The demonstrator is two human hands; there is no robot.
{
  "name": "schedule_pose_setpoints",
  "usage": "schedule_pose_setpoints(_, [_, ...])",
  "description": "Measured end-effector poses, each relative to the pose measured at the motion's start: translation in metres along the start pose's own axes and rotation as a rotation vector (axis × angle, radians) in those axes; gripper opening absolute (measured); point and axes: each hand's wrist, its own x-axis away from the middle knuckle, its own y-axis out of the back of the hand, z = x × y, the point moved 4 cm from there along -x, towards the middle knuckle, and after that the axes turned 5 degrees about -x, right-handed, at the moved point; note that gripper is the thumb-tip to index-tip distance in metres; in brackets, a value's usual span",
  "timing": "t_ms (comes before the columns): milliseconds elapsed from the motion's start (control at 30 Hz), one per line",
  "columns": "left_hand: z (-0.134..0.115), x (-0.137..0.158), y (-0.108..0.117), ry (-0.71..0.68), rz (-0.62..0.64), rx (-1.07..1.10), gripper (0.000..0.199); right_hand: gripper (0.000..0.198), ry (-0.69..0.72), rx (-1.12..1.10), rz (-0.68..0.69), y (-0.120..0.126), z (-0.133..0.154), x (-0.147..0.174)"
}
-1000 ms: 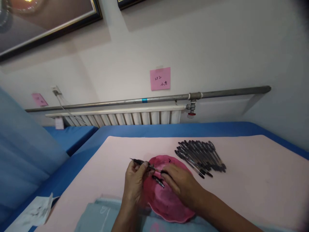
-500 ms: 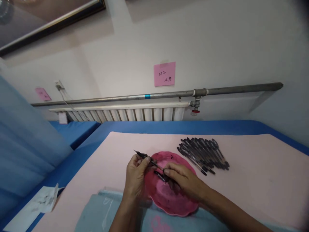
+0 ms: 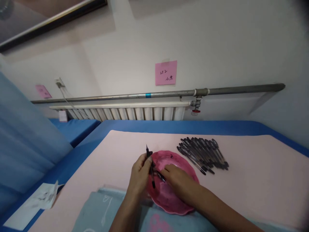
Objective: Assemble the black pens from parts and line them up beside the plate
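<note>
My left hand [image 3: 140,172] is closed on a slim black pen [image 3: 152,172], pinched between thumb and fingers. The pen stands nearly upright, its bare point up and its dark end down over a pink, wavy-rimmed plate [image 3: 166,207]. A short black piece with a clip, like a pen cap [image 3: 160,176], shows between my hands; whether it rests on the plate or is held I cannot tell. Over the plate's right half, my right hand [image 3: 180,182] has its fingers curled downward, their tips hidden. Beyond the plate lies a row of capped black pens [image 3: 202,154].
A pink sheet [image 3: 253,174] covers the blue-edged table [image 3: 183,126]. Grey-blue cloth [image 3: 96,209] lies at the near edge. White paper [image 3: 36,203] is on the left, beside a blue curtain [image 3: 26,141]. A radiator [image 3: 145,112] and pipe [image 3: 116,97] run along the wall.
The pen has swung from a slant across both hands to nearly upright in my left hand. My right hand has come off its lower end and moved down over the plate.
</note>
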Motion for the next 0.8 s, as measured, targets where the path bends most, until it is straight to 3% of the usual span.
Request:
schedule_pose_setpoints(167, [0.001,0.002,-0.004,0.0,0.047,-0.103,0.024,0.024,-0.033,-0.013,-0.034,0.002,0.001,-0.001])
schedule_pose_setpoints(267, [0.003,0.003,-0.004,0.05,0.084,-0.132,0.023,0.02,-0.046,-0.097,-0.091,0.016,0.0,-0.003])
schedule_pose_setpoints(333, [0.002,0.003,-0.005,0.065,0.103,-0.137,0.021,0.015,-0.129,-0.293,-0.195,0.032,-0.005,-0.005])
schedule_pose_setpoints(433, [-0.001,0.005,-0.008,0.056,0.159,-0.159,0.022,0.012,-0.374,-0.753,-0.297,0.052,-0.016,-0.006])
schedule_pose_setpoints(567, [0.003,0.008,-0.012,0.079,0.263,-0.193,0.022,0.016,-0.415,-1.114,-0.313,0.065,-0.013,-0.008])
schedule_pose_setpoints(800, [0.004,0.007,-0.012,0.038,0.342,-0.279,0.022,0.012,-0.356,-1.099,-0.284,0.069,-0.002,-0.005])
